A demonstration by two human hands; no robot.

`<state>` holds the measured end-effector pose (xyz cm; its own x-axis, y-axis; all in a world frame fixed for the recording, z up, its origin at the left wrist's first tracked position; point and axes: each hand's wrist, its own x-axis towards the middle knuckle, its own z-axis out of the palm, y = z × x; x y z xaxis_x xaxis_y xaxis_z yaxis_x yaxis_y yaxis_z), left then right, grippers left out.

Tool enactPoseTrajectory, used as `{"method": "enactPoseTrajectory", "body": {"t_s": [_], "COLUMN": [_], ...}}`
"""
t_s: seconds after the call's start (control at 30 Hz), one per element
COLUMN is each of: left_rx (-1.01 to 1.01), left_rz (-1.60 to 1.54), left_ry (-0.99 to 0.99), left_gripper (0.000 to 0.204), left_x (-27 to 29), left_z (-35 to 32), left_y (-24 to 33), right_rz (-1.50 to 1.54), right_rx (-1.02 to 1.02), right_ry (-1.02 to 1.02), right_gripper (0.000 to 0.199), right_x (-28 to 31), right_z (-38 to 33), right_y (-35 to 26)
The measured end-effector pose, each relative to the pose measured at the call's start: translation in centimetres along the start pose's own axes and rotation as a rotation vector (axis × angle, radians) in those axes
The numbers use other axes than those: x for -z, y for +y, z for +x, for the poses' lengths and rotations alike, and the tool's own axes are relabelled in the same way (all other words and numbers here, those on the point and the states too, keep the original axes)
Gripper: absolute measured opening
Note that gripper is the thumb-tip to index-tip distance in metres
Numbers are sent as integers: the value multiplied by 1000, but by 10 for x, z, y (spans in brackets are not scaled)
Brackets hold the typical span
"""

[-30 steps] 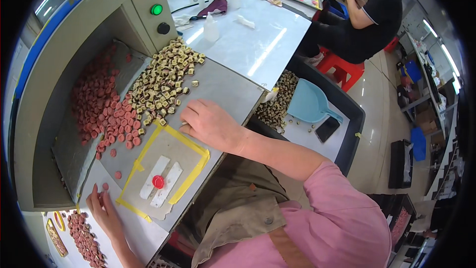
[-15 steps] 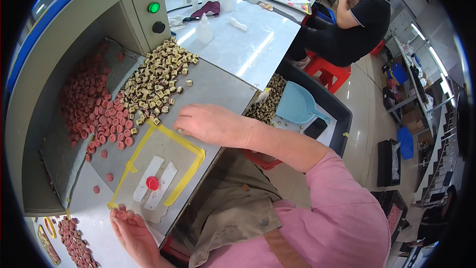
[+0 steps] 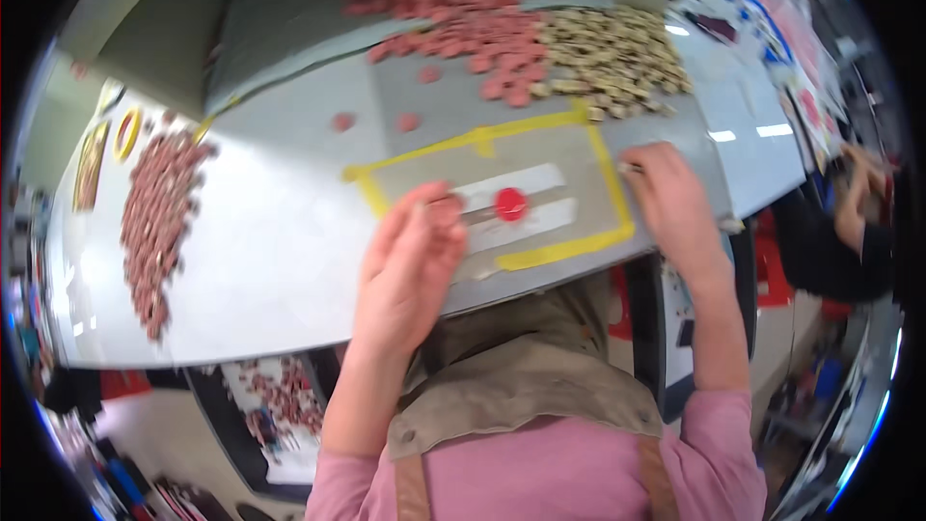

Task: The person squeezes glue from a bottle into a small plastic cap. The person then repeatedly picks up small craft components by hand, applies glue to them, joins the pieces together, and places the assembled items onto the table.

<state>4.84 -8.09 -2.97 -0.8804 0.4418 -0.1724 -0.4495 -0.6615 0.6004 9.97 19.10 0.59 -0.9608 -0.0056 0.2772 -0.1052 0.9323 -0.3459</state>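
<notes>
My left hand is raised over the left part of the work mat, its fingers closed on a small pink round piece. My right hand is past the mat's right edge. Its fingertips pinch a tiny pale piece, blurred, that resembles the cream-and-dark ones in the pile. Between my hands, a red round piece sits across two white strips on the mat. Yellow tape borders the mat.
Beyond the mat lie a heap of pink round pieces and a pile of cream-and-dark pieces, beside a machine opening. More reddish pieces spread at left, near a yellow tape ring. Another person sits at right.
My view has swung left, bringing the mat to the middle. My left hand has come up over the mat's left part with its pink piece; my right hand still pinches its small piece.
</notes>
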Motion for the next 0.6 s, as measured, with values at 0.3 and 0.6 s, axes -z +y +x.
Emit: {"method": "enactPoseTrajectory", "body": {"t_s": [0.3,0.6], "left_rx": [14,-55], "left_rz": [-3,190], "left_ry": [-36,-102], "left_gripper": [31,30], "left_x": [10,14], "left_z": [-14,-17], "left_y": [8,1], "right_rz": [309,88], "right_rx": [66,356], "right_ry": [-158,-134], "right_gripper": [15,18], "right_x": [-18,-47], "right_z": [18,25], "right_y": [-71,-80]}}
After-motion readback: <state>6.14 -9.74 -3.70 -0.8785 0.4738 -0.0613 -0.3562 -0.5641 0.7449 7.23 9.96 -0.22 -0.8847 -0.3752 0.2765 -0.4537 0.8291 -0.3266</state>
